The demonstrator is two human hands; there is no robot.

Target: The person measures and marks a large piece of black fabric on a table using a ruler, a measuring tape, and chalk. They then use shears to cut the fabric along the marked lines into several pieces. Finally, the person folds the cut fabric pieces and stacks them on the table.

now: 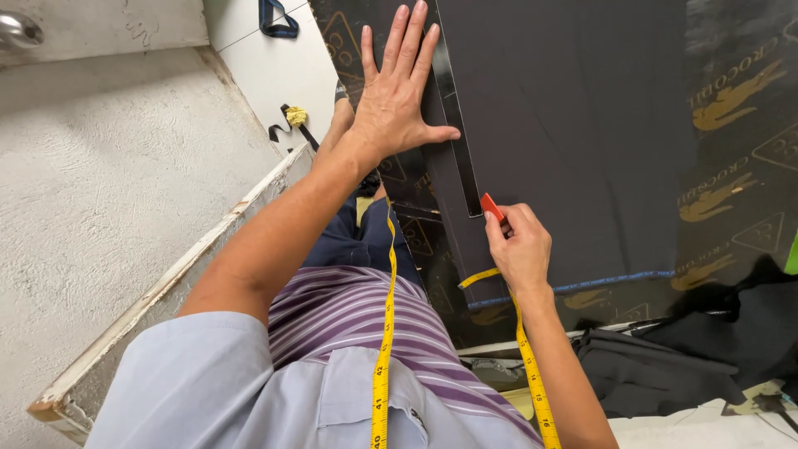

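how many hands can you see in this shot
2. The left hand lies flat on the black ruler over the dark cloth; the right hand pinches red chalk at the ruler's end.

Red chalk (490, 206) touches dark cloth (573, 125) beside ruler (455, 116).

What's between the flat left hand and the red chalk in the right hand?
In the head view, a dark ruler on dark fabric runs from left hand to red chalk, in right hand.

free: dark cloth (573, 141) bare across middle and far side | blocked: ruler (455, 125) along cloth's left edge | blocked: dark bundle (665, 366) at table's (731, 241) near right corner
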